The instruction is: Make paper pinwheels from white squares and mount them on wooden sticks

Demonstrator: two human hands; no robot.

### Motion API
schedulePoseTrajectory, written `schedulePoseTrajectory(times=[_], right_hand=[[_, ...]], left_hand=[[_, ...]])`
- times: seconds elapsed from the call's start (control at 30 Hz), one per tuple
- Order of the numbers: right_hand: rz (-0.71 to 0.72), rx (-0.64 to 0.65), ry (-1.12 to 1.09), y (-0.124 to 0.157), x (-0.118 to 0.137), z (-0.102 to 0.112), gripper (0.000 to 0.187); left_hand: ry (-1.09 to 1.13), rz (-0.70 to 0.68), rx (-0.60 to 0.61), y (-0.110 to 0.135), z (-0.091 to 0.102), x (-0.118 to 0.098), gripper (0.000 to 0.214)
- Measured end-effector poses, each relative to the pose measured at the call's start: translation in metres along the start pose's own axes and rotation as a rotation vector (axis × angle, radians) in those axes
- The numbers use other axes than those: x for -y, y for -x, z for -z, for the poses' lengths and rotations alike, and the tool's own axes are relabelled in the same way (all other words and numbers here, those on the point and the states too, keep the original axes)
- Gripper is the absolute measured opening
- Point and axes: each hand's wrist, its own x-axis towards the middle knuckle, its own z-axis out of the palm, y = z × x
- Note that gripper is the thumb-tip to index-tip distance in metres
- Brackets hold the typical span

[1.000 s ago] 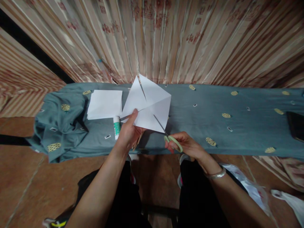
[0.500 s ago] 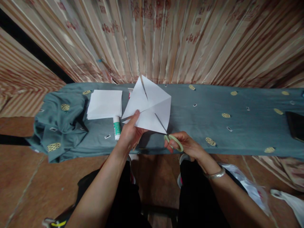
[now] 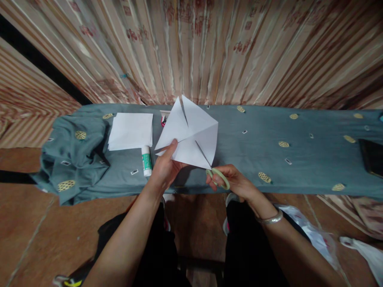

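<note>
A square sheet of white paper (image 3: 194, 129), creased and slit inward from several corners, is held above the cloth. My left hand (image 3: 167, 165) grips its near left edge, thumb on top and fingers underneath. In my right hand (image 3: 229, 179) is a pair of scissors (image 3: 222, 178) with pale green handles, fingers through the loops. Their blades lie along the paper's near right corner and point toward its middle; one blade shows on top, the other is hidden below. A glue stick (image 3: 146, 161) with a green label lies left of my left hand.
A stack of white paper (image 3: 131, 130) sits at the left on the grey-green cloth (image 3: 314, 159) with pineapple prints. A small red and white object (image 3: 164, 119) is partly behind the held sheet. A dark flat object (image 3: 371, 156) lies far right; a pleated curtain (image 3: 197, 52) hangs behind.
The paper has shifted slightly right and turned a little, and the slit at its far corner is spread wider. The scissors remain at the near right corner.
</note>
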Motion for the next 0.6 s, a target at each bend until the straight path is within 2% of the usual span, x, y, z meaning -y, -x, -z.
schedulePoseTrajectory(times=[0.17,0.6], right_hand=[[0.003,-0.012,-0.009,0.0000,-0.0006,-0.0001,0.055],[-0.034,-0.036,-0.020,-0.0007,-0.0023,0.0003,0.054]], left_hand=[[-0.009,0.000,-0.006,0.0008,-0.0003,-0.0006,0.029],[0.026,0.004,-0.033,0.0007,-0.0011,-0.0011,0.022]])
